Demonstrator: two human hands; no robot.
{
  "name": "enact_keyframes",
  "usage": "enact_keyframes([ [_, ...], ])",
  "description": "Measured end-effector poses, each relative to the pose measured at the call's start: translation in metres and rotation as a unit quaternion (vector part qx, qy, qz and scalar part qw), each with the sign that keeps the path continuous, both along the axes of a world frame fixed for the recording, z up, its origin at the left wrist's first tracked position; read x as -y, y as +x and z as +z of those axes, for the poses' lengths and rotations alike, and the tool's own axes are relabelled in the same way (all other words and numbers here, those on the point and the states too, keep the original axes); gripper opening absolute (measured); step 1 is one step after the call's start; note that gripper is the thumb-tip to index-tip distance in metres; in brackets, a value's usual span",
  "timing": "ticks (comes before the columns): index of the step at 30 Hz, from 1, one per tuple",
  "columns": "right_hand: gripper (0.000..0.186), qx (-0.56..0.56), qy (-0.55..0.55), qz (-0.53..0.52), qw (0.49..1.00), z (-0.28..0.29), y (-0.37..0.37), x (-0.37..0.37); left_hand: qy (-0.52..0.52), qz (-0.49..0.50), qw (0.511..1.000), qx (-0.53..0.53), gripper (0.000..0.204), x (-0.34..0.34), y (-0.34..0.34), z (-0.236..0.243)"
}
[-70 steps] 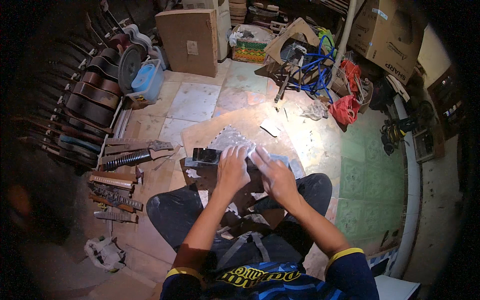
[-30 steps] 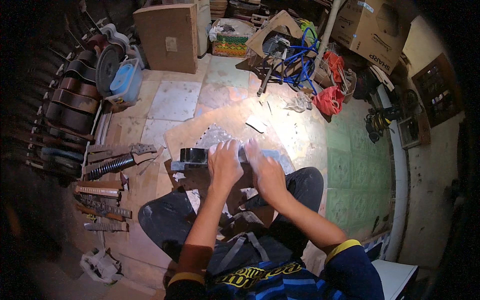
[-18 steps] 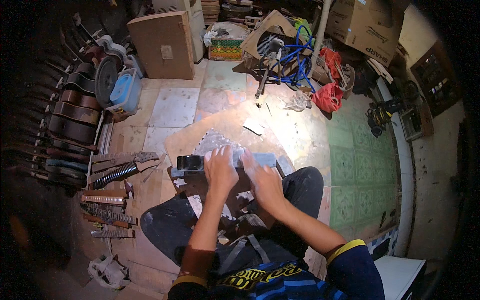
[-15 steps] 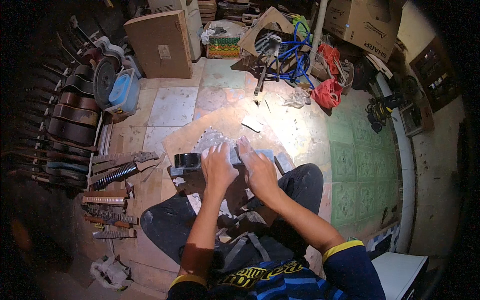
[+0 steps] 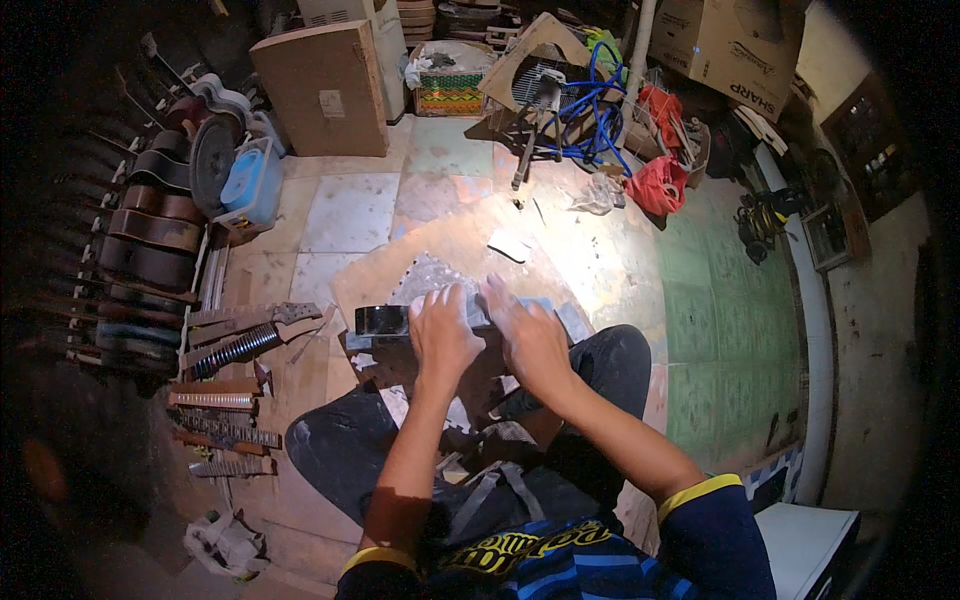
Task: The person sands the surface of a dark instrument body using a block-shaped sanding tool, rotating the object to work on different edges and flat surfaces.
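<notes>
A tan board [image 5: 450, 225] lies partly covered. At its near edge a black block [image 5: 381, 320] runs crosswise, its middle hidden. The left hand [image 5: 443, 328] curls clasped over it; the right hand [image 5: 527, 338] extends its fingers, their grip impossible to tell. Beyond lies a white scrap [image 5: 511, 246].

a navy shirt [image 5: 600, 570] (yellow-edged sleeves [image 5: 720, 535]) tops dark, pale-smudged trousers [image 5: 338, 450].

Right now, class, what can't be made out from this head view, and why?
Head view:
Black glossy piece: extent hidden by left hand.
Right hand: palm hidden by its own back.
Guitars: far ends lost in shadow.
White panel: cut off by bottom edge.
</notes>
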State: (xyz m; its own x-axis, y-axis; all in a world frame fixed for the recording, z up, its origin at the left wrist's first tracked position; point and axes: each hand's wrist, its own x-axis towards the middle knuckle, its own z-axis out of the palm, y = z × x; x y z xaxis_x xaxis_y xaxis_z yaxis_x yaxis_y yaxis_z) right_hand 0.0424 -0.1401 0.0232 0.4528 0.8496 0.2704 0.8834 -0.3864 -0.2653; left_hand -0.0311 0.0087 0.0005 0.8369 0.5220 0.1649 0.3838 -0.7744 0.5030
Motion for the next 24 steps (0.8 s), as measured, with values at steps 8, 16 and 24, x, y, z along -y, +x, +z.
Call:
enact_keyframes([
  [8,0.076,-0.009,0.007,-0.003,1.0,0.006,-0.004,0.0,-0.008,0.005,1.0,0.013,0.051,0.0,0.001,-0.006],
  [16,0.075,-0.002,0.004,-0.004,1.0,0.008,-0.007,-0.001,-0.022,0.001,1.0,-0.019,0.054,-0.001,0.001,-0.003],
  [24,0.075,-0.014,-0.006,-0.009,1.0,0.014,-0.006,0.0,0.01,-0.008,1.0,-0.013,0.047,-0.002,0.002,-0.001],
])
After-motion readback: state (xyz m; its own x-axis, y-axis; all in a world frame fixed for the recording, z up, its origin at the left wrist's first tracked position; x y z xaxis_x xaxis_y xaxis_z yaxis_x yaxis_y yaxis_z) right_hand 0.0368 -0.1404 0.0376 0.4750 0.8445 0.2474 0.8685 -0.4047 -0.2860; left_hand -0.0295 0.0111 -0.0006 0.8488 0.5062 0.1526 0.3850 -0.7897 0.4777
